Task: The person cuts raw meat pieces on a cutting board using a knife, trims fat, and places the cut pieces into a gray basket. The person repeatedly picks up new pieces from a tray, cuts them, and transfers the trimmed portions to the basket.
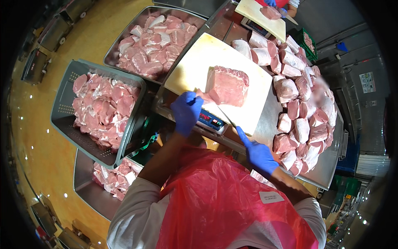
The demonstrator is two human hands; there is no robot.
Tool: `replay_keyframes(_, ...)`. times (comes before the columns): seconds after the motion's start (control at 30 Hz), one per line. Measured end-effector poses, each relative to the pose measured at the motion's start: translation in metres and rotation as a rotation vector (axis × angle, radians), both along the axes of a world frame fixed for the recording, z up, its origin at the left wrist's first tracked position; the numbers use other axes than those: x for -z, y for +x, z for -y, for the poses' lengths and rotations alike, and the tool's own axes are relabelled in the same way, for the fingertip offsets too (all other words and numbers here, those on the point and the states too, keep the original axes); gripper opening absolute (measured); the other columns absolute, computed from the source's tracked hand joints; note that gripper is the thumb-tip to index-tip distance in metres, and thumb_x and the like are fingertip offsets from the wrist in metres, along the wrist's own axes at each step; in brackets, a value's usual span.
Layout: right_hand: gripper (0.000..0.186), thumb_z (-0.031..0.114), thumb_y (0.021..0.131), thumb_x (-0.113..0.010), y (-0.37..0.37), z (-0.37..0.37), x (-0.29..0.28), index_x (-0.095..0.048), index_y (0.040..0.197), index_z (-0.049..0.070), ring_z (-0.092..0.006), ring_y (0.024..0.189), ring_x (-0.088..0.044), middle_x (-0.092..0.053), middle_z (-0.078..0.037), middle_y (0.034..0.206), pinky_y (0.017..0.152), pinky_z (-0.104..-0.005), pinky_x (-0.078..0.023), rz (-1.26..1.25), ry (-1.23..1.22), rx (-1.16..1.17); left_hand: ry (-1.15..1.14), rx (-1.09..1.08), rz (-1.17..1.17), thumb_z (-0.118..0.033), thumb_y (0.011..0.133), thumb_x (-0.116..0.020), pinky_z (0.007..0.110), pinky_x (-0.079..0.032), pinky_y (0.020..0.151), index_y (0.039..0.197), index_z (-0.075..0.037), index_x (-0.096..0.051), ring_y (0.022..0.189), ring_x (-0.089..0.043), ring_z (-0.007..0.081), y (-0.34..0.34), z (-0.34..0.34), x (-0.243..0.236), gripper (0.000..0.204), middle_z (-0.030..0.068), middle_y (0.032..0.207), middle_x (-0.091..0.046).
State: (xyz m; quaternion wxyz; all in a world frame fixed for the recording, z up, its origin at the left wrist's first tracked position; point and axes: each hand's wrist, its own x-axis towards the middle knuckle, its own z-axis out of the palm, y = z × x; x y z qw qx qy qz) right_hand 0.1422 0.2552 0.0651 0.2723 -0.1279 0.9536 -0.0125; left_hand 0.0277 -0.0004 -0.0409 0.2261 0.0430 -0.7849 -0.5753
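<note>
A pork loin block (227, 85) lies on the white cutting board (195, 54), which rests on a scale (207, 120) with a lit display. My left hand (186, 112), in a blue glove, grips a small meat piece (204, 96) at the block's lower left corner, beyond the board's near edge. My right hand (259, 155), gloved in blue, holds a knife (227, 117) with the index finger along its handle; the blade points toward that small piece and the block's lower side.
Meat chunks (302, 128) pile on the steel table (261, 124). Left are a steel bin (107, 58) and a grey perforated crate (60, 112) of cuts, another bin (89, 193) below. A co-worker's gloved hand (270, 2) works at another board (248, 7). A green crate (311, 52) stands behind.
</note>
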Motion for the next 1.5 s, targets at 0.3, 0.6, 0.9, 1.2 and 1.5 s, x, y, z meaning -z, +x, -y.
replay_keyframes(0.3, 0.085, 0.002, 0.091, -0.052, -0.068, 0.086, -0.009, -0.013, 0.163, 0.025, -0.0431, 0.080, -0.069, -0.067, -0.025, 0.101, 0.072, -0.0502, -0.056, -0.266, -0.330, 0.014, -0.259, 0.352, -0.151, -0.011, 0.078, -0.073, 0.046, -0.053, 0.083, 0.103, -0.002, -0.067, 0.091, -0.063, 0.0382, 0.011, 0.007, -0.008, 0.027, 0.0173, 0.101, -0.062)
replay_keyframes(0.6, 0.087, 0.001, 0.091, -0.053, -0.038, 0.040, -0.013, -0.014, 0.162, 0.031, -0.0405, 0.079, -0.070, -0.068, -0.022, 0.105, 0.068, -0.0469, -0.057, -0.093, -0.062, -0.026, -0.285, 0.248, -0.132, -0.008, 0.077, -0.073, 0.042, -0.055, 0.075, 0.094, -0.003, -0.066, 0.084, -0.066, 0.0349, 0.002, 0.029, -0.013, 0.018, 0.0152, 0.094, -0.065)
replay_keyframes(0.9, 0.077, -0.003, 0.096, -0.050, 0.016, -0.029, -0.006, -0.021, 0.163, 0.022, -0.0367, 0.071, -0.071, -0.070, -0.025, 0.095, 0.062, -0.0389, -0.055, -0.409, -0.589, 0.185, -0.608, -0.593, 0.115, -0.012, 0.082, -0.071, 0.041, -0.055, 0.084, 0.111, 0.000, -0.069, 0.092, -0.069, 0.0300, 0.012, 0.272, -0.028, 0.032, 0.0173, 0.098, -0.071)
replay_keyframes(1.2, 0.079, 0.001, 0.103, -0.046, -0.084, 0.048, 0.032, -0.003, 0.164, 0.027, -0.0148, 0.062, -0.059, -0.061, -0.008, 0.080, 0.052, -0.0271, -0.047, -0.314, -1.513, 0.971, -0.514, 0.581, -0.580, -0.010, 0.095, -0.064, 0.040, -0.051, 0.097, 0.111, 0.002, -0.064, 0.113, -0.063, 0.0294, -0.112, 0.081, -0.050, 0.020, 0.0184, 0.123, -0.065)
replay_keyframes(1.5, 0.079, 0.000, 0.101, -0.046, -0.140, 0.037, 0.031, -0.004, 0.164, 0.021, -0.0141, 0.058, -0.057, -0.061, -0.010, 0.078, 0.053, -0.0286, -0.050, -0.479, -1.547, 0.846, 0.138, 0.538, 0.026, -0.013, 0.087, -0.074, 0.035, -0.054, 0.077, 0.100, 0.000, -0.066, 0.087, -0.067, 0.0173, -0.064, -0.008, -0.021, 0.019, 0.0114, 0.095, -0.070)
